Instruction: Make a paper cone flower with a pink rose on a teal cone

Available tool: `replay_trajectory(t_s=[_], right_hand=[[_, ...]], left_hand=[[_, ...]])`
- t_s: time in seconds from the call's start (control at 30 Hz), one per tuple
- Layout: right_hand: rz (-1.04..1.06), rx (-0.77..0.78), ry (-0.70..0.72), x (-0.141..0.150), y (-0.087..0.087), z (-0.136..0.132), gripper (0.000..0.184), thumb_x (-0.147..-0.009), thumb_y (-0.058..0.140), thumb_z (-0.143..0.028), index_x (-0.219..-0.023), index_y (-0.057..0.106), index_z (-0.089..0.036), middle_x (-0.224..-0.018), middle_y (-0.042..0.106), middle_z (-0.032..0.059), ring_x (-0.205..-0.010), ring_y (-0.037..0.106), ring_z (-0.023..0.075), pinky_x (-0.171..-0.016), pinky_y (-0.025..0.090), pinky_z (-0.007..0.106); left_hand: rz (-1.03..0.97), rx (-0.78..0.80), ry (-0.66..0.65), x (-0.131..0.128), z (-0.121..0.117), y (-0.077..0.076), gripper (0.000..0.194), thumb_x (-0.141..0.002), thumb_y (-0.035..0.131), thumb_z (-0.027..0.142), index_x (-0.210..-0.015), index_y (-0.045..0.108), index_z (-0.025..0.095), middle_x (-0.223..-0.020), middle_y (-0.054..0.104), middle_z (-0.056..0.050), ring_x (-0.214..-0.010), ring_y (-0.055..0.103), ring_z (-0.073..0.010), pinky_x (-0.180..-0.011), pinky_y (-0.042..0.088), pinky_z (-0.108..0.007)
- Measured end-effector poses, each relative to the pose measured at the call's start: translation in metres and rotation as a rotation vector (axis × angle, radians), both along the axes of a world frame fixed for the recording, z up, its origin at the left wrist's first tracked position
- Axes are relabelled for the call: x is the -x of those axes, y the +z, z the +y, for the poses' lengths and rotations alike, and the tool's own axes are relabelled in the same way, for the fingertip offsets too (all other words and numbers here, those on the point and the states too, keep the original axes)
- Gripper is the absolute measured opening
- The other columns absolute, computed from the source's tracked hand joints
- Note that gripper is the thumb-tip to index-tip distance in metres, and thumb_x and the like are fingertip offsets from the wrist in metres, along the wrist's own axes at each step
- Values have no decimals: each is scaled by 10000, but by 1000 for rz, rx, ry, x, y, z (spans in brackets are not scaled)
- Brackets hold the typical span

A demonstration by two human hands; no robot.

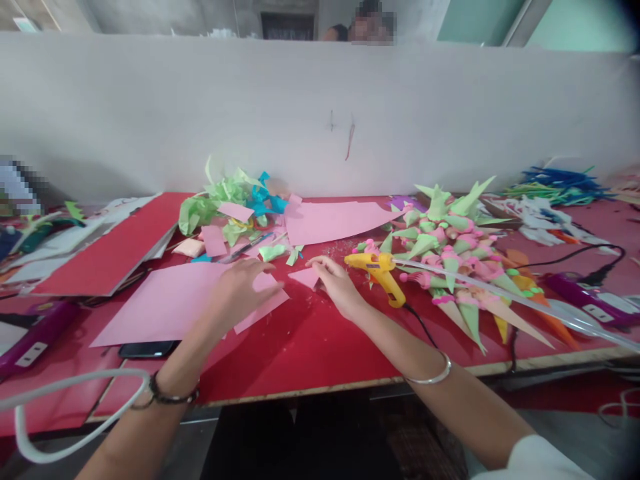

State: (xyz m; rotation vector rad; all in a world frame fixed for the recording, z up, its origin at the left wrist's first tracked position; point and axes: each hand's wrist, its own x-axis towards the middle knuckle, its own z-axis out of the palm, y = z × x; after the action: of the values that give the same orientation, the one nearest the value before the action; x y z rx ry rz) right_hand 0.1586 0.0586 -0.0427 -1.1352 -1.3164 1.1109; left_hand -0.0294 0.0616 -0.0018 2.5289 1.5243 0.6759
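My left hand (243,293) hovers over pink paper, thumb and fingers apart and slightly blurred. Under it lie a large pink sheet (160,303) and a smaller pink piece (265,310). With the fingertips of my right hand (333,280) I pinch the edge of a small pink paper piece (303,277), low over the red tabletop (300,353). Just right of that hand a yellow glue gun (377,267) lies on its side, a long clear glue stick (450,273) running out of its back.
Green and pink paper cones (455,247) are heaped on the right. Behind my hands lie a big pink sheet (340,221) and crumpled green paper (215,200). A phone (147,350) sits partly under paper. Purple power strips (593,297) flank the table; a pale partition (300,113) stands behind.
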Motion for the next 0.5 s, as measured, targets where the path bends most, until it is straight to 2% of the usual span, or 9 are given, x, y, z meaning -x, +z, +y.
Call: replay_trajectory(t_s=[0.03,0.1,0.17,0.23,0.33,0.4,0.5], right_hand=[[-14,-6,-6,0,-2,1,164,-795,365,-300,-853,487,-208,-681,513,-25,-550,519,90,-523,429,213],[-64,-28,-19,1,-5,3,167,-795,358,-272,-888,483,-212,-773,548,-1,-664,561,112,-627,460,258],[-139,-74,-42,1,-7,4,158,-770,409,-243,-894,502,-210,-871,553,24,-818,553,146,-759,439,319],[-216,-139,-83,0,-7,4,173,-733,464,-200,-895,524,-201,-971,527,47,-978,481,180,-896,352,373],[-292,-224,-122,-1,-4,-1,230,-703,481,-135,-920,540,-184,-1030,501,65,-1070,401,195,-979,255,382],[-366,-298,-50,0,1,-6,259,-715,467,-121,-957,538,-177,-1025,516,66,-1048,428,179,-967,285,352],[-573,-449,255,3,8,-16,340,-756,482,-187,-1096,491,-183,-1124,506,71,-1075,439,159,-942,330,304]], left_hand=[[111,-52,20,3,-6,-4,430,-731,494,458,-1042,542,164,-1100,566,-104,-1044,482,-270,-810,404,-356],[296,-69,32,8,-19,-17,569,-733,492,474,-1188,439,137,-1290,400,-154,-1154,379,-305,-891,349,-419],[394,-83,21,12,-32,-30,562,-761,452,485,-1205,424,142,-1299,399,-141,-1206,320,-297,-977,227,-478],[427,-73,-45,15,-45,-39,525,-799,372,500,-1225,407,195,-1309,403,-87,-1231,294,-269,-1008,141,-501],[429,-39,-120,15,-63,-40,569,-820,293,525,-1281,338,194,-1335,362,-86,-1237,295,-245,-1032,64,-481],[424,7,-159,15,-72,-37,613,-822,270,537,-1318,264,177,-1355,321,-95,-1236,301,-231,-1039,56,-466],[408,96,-206,18,-81,-34,640,-822,264,544,-1345,168,187,-1383,262,-77,-1254,268,-214,-1042,101,-454]])
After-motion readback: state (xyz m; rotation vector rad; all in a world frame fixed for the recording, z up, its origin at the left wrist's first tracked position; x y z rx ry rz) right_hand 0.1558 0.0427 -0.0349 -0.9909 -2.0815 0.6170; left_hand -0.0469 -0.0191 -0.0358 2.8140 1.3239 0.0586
